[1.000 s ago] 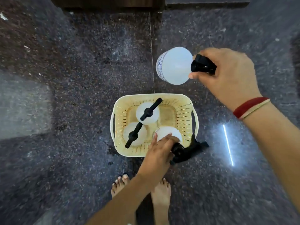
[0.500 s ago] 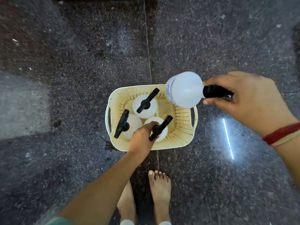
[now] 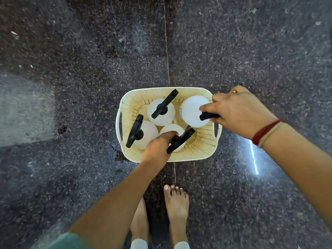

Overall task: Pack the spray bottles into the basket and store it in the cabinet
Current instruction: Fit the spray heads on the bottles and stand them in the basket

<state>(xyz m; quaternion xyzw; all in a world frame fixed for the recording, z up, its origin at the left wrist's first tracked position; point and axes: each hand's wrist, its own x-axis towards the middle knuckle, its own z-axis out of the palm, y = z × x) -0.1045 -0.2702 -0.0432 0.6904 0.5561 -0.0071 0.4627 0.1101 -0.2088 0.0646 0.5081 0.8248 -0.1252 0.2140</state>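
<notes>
A cream perforated basket (image 3: 201,150) sits on a dark speckled stone floor (image 3: 71,87), straddling a thin joint line (image 3: 166,51) in the floor. 4 white spray bottles with black trigger heads are within the basket.

Bottle 1 (image 3: 161,116), far centre, stands upright, its trigger pointing toward the far rim. Bottle 2 (image 3: 146,134), near left, stands upright beside the left wall, just beside bottle 1. Bottle 3 (image 3: 170,129), near centre, is touching or just beside bottles 1 and 2; contact cannot be confirmed. Bottle 4 (image 3: 191,110) is at the far right corner, against or just above the right rim; whether it rests on the basket floor cannot be told.

The left hand (image 3: 158,147) is curled closed around the neck of bottle 3, fingers wrapped beneath the trigger head, which projects to the right of the hand. The right hand (image 3: 237,112) is closed around the black head of bottle 4, thumb over the top, fingers folded beneath. A ring (image 3: 233,91) shows on 1 finger; a red and cream band (image 3: 265,133) circles the right wrist.

2 bare feet (image 3: 177,203) stand on the floor just nearer than the basket. A bright strip of reflected light (image 3: 254,159) lies on the floor to the right of the basket.
</notes>
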